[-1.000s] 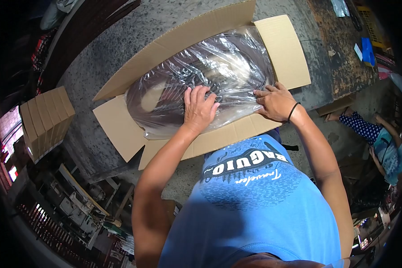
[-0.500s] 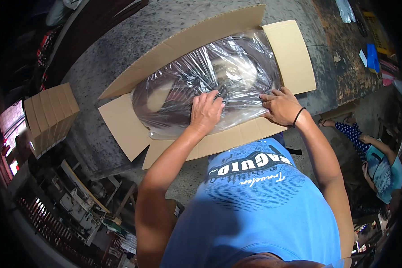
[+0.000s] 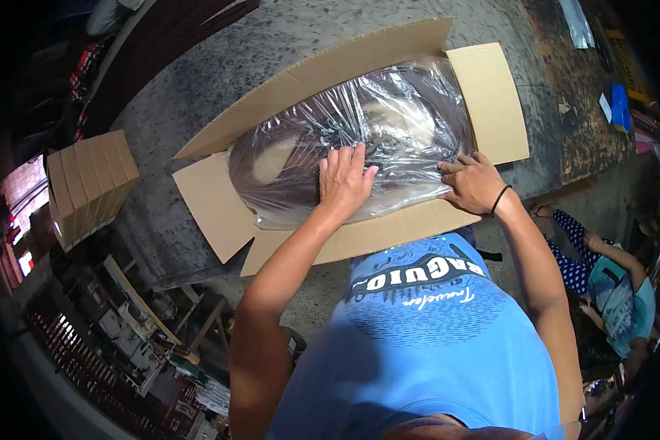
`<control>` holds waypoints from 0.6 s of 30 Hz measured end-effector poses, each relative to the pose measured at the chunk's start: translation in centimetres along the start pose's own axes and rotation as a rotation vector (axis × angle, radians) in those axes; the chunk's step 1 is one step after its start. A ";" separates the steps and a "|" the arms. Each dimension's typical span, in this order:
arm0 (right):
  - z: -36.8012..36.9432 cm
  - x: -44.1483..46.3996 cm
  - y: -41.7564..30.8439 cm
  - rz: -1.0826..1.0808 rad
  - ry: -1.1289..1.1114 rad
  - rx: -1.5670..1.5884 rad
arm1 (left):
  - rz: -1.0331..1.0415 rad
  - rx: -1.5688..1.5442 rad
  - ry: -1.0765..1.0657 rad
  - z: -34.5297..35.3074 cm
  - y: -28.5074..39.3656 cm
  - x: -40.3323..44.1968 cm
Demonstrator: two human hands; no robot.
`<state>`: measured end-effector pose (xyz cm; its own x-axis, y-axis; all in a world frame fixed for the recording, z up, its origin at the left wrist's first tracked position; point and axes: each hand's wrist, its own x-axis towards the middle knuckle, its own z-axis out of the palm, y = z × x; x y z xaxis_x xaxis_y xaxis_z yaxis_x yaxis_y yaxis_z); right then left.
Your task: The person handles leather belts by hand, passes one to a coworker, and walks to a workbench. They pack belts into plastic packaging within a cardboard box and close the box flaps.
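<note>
In front of me an open cardboard box lies on the table with its flaps folded out. Inside it sits a bundle wrapped in clear plastic, with dark brown and pale shapes showing through; what exactly they are I cannot make out. My left hand rests flat on the middle of the plastic, fingers stretched forward and thumb apart. Over at the right end of the bundle, my right hand lies on the plastic near the front flap, its fingers extended and slightly bent.
A stack of folded cardboard boxes stands at the table's left. On the worn right part are a blue object and a clear plastic bag. Another person sits at the right. The grey tabletop surrounds the box.
My left hand's fingers have straightened and its thumb has spread out over the plastic. My right hand stays at the right end. The whole view has shifted slightly.
</note>
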<state>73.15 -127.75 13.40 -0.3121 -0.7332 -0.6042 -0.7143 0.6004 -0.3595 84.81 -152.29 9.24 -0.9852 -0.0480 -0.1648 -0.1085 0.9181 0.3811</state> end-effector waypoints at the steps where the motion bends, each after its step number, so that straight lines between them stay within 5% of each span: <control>1: -0.1 0.0 0.0 0.001 -0.003 0.000 | 0.015 -0.004 0.047 -0.1 -0.1 0.0; 18: -0.6 0.1 -0.2 0.008 -0.026 0.005 | -0.018 -0.027 0.089 -0.8 -0.9 0.7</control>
<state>72.87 -128.08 13.84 -0.3019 -0.7198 -0.6251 -0.7086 0.6081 -0.3581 84.14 -153.44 9.48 -0.9907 -0.1007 -0.0911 -0.1292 0.9057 0.4038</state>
